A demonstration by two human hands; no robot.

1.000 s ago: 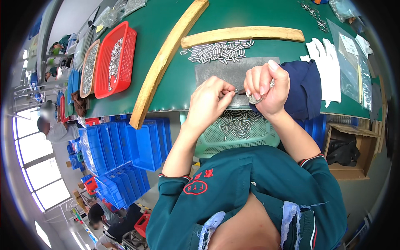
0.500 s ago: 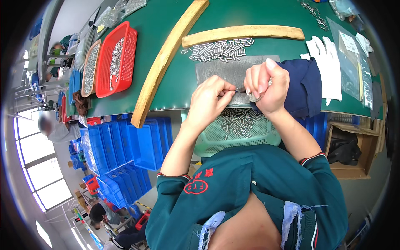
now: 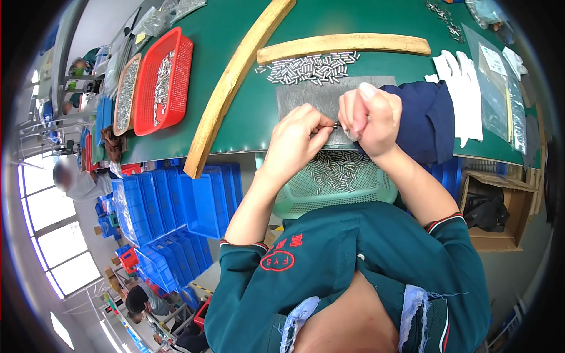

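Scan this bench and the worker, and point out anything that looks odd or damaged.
The blue strips on the green shirt look ragged, trailing loose threads. On the green table, the pile of metal pins has a few strays off its left end, and small metallic pieces lie scattered, uncontained, at far right.

metal piece [image 3: 336, 125]: mostly hidden by hands [image 3: 372, 119] | green tabletop [image 3: 365, 17]: cut off by top edge

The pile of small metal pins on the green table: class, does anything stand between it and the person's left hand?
Nothing visible blocks the left hand from the pile of metal pins; just the flat grey mat lies between them. A wooden bar lies along the pile's far side.
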